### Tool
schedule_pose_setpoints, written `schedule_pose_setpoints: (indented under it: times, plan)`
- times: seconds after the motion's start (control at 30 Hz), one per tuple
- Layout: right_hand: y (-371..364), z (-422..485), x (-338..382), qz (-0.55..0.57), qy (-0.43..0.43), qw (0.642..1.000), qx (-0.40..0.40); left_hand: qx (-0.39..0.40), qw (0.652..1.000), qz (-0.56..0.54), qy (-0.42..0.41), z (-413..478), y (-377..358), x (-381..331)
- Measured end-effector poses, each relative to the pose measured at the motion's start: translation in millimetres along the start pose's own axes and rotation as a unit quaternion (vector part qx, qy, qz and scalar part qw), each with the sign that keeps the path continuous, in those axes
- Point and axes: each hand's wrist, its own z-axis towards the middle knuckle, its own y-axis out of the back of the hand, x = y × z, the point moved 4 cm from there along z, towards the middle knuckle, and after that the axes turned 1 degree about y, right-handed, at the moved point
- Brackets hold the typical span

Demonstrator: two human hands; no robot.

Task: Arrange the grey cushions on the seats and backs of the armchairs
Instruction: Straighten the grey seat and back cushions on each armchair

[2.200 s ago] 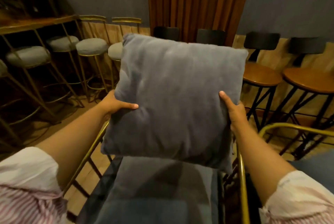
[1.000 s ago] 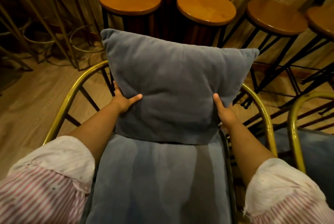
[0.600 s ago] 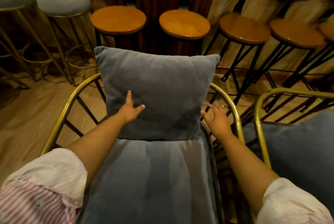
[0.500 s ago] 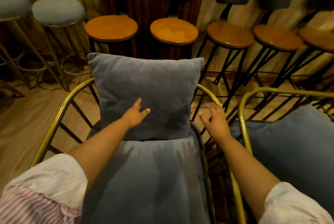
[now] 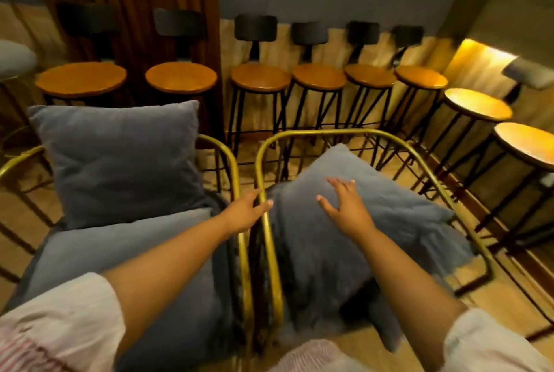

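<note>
Two gold-framed armchairs side by side, lower half of frame. Left armchair: grey back cushion stands upright against the backrest, left of centre, square, plump, soft velvety nap, top corners pointed; its lower edge sits on the grey seat cushion, which lies flat and fills the seat. Right armchair: a loose grey cushion lies tilted across the seat, one corner up toward the backrest rail, surface rumpled and blurred by motion, so exact edges are hard to tell; probably another cushion under it, not sure. Left hand is at frame centre, over the two adjoining gold armrests, fingers loosely extended, thumb tip near the right chair's rail, gripping nothing that I can see. Right hand is palm-down on the loose cushion's upper part, fingers spread wide, flat, not closed on the fabric. Striped sleeves at the bottom corners. Row of wooden stools with black legs along the wall, upper half of frame.
</note>
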Motion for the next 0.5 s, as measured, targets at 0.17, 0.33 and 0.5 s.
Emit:
schedule_pose_setpoints:
  times: [0.17, 0.33, 0.5]
  plan:
    - [54, -41, -70, -0.002, -0.065, 0.997, -0.03, 0.05, 0.997, -0.058, -0.01, 6, -68, -42]
    - [77, -48, -120, 0.044, -0.129, 0.989, -0.058, 0.069, 0.996, -0.046, 0.034, 32, -101, -53]
    - [82, -21, -148, 0.044, -0.165, 0.984, -0.049, 0.064, 0.994, -0.054, 0.073, 76, -110, -52]
